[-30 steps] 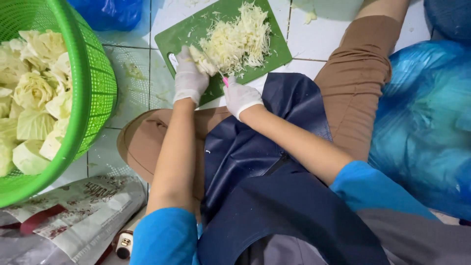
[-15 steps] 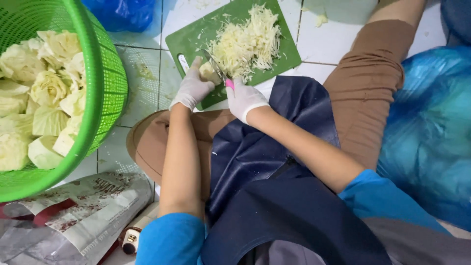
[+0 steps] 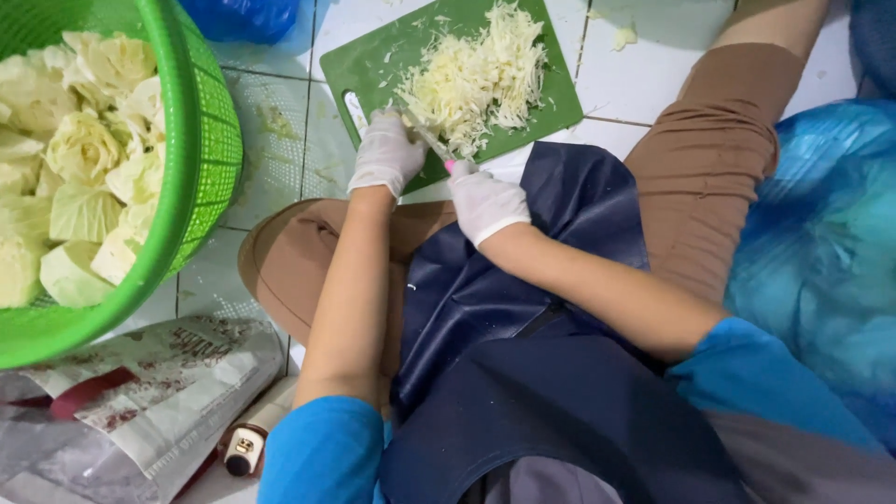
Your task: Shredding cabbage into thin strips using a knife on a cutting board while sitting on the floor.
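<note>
My white-gloved right hand point(image 3: 485, 201) has its fingers closed round the pink-handled kitchen knife point(image 3: 437, 149). My white-gloved left hand point(image 3: 385, 154) is curled, pressing the pile of shredded pale cabbage point(image 3: 481, 75) on the green plastic cutting board point(image 3: 373, 61), which lies on the tiled floor. Risk: blade is just beside my left fingers, a slip could nick the glove; shreds could spill off the board. Count: 1 knife, 1 board, 1 round green plastic mesh basket point(image 3: 201, 140), 2 gloves.

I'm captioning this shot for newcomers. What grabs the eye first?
The green basket of cabbage chunks fills the left edge. At top centre, gloved hands work on a green cutting board: the left hand beside shredded cabbage, the right hand holding a pink-handled knife.
</note>
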